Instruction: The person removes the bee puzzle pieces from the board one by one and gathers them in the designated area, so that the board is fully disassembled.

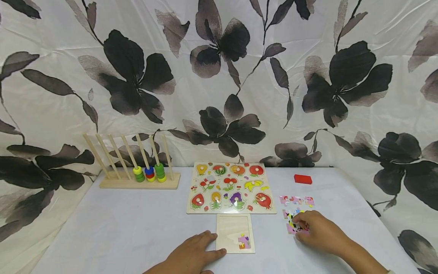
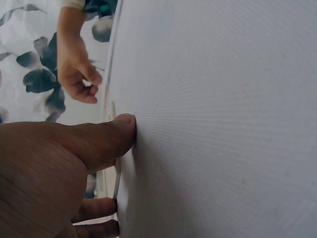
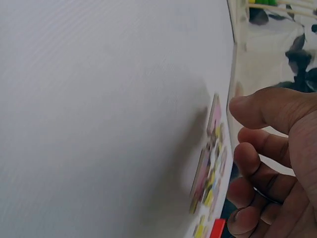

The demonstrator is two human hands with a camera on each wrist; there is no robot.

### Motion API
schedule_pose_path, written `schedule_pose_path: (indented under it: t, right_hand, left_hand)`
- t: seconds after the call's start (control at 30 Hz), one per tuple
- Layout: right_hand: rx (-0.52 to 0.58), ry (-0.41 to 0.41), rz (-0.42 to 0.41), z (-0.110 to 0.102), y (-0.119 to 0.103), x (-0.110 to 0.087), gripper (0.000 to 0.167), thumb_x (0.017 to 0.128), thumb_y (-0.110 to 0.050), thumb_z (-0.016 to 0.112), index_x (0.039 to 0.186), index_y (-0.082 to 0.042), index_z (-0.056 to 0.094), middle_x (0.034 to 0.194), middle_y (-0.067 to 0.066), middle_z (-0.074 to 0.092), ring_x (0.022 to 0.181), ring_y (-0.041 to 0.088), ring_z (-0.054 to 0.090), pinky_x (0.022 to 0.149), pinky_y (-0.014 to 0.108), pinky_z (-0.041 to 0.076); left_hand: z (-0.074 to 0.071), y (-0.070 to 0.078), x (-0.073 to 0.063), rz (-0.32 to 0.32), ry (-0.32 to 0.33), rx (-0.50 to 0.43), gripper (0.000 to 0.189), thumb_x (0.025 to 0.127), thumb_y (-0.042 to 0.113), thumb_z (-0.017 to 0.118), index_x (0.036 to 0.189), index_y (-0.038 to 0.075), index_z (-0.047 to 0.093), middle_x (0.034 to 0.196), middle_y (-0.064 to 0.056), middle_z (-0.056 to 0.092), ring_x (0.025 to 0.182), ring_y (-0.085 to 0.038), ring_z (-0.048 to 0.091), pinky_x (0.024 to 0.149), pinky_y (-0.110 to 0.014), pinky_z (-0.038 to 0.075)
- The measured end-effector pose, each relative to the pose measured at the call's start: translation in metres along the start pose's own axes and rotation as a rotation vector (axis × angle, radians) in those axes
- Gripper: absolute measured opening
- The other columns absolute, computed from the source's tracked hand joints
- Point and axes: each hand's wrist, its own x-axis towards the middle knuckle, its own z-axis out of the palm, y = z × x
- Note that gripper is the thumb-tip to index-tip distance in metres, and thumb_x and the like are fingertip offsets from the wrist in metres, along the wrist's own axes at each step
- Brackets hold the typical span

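Observation:
A small wooden puzzle tray [image 1: 232, 228] lies on the white table, with one pink and purple jigsaw piece [image 1: 244, 241] in its lower right corner. My left hand [image 1: 191, 252] rests at the tray's left edge, thumb by the near corner and fingers fairly straight. Out to the right, my right hand [image 1: 319, 231] hovers over loose jigsaw pieces [image 1: 293, 228], partly covering them. Its fingers are loosely bent, and the right wrist view shows a gap between thumb [image 3: 247, 110] and fingers with nothing in it.
A fruit puzzle board [image 1: 223, 207] sits directly behind the tray. At the back left stands a wooden peg rack [image 1: 140, 184] with coloured rings on three pegs. A red block [image 1: 303, 179] lies behind another row of jigsaw pieces [image 1: 297, 200]. Floral cloth [image 1: 219, 95] hangs behind the table.

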Motion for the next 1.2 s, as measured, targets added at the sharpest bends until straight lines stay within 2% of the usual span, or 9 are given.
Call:
schedule_pose_path:
  t: [0.1,0.2,0.37,0.53,0.87,1.2]
  right_hand:
    - [0.004,0.002,-0.034,0.003,-0.009,0.004,0.028,0.081,-0.018,0.084,0.106,-0.021,0.073,0.084,-0.015,0.052,0.086,0.008,0.049,0.072,0.027,0.046]
    - [0.013,-0.007,-0.029,0.007,-0.018,0.007,0.029,0.081,-0.02,0.085,0.107,-0.023,0.073,0.085,-0.016,0.053,0.086,0.006,0.05,0.073,0.026,0.048]
    - [0.023,-0.038,-0.038,0.015,-0.033,0.015,0.031,0.08,-0.026,0.087,0.107,-0.024,0.072,0.085,-0.014,0.052,0.084,0.007,0.05,0.071,0.026,0.048]
    - [0.021,-0.082,-0.085,0.022,-0.047,0.022,0.034,0.081,-0.034,0.086,0.111,-0.023,0.073,0.089,-0.017,0.054,0.086,0.005,0.051,0.075,0.027,0.052]
    - [0.053,-0.127,-0.199,0.036,-0.071,0.03,0.041,0.083,-0.044,0.082,0.116,-0.022,0.071,0.09,-0.018,0.051,0.087,0.003,0.049,0.071,0.026,0.048]
    - [0.036,-0.186,-0.245,0.044,-0.091,0.037,0.044,0.083,-0.046,0.082,0.121,-0.026,0.07,0.093,-0.021,0.053,0.088,0.002,0.05,0.072,0.028,0.05]
  left_hand:
    - [0.0,-0.001,0.001,0.006,-0.002,0.013,0.058,0.093,0.057,0.066,0.147,0.038,0.057,0.148,-0.008,0.049,0.138,-0.031,0.047,0.106,-0.049,0.048]
    - [0.0,-0.001,0.001,0.015,0.003,0.019,0.059,0.093,0.058,0.066,0.147,0.038,0.056,0.148,-0.008,0.049,0.138,-0.031,0.047,0.105,-0.048,0.048]
    - [0.001,-0.002,0.0,0.036,0.03,0.034,0.059,0.092,0.058,0.066,0.147,0.036,0.057,0.147,-0.009,0.05,0.136,-0.032,0.048,0.105,-0.048,0.049]
    - [0.001,-0.003,0.0,0.045,0.04,0.055,0.059,0.092,0.057,0.067,0.147,0.036,0.057,0.146,-0.01,0.05,0.135,-0.031,0.049,0.104,-0.046,0.049]
    - [-0.001,0.001,0.0,0.022,0.019,0.05,0.06,0.092,0.057,0.067,0.147,0.037,0.057,0.147,-0.009,0.05,0.136,-0.03,0.048,0.105,-0.046,0.048]
    - [-0.002,0.001,0.001,-0.008,-0.014,0.015,0.06,0.092,0.06,0.065,0.148,0.04,0.055,0.149,-0.005,0.048,0.138,-0.029,0.047,0.106,-0.047,0.047]
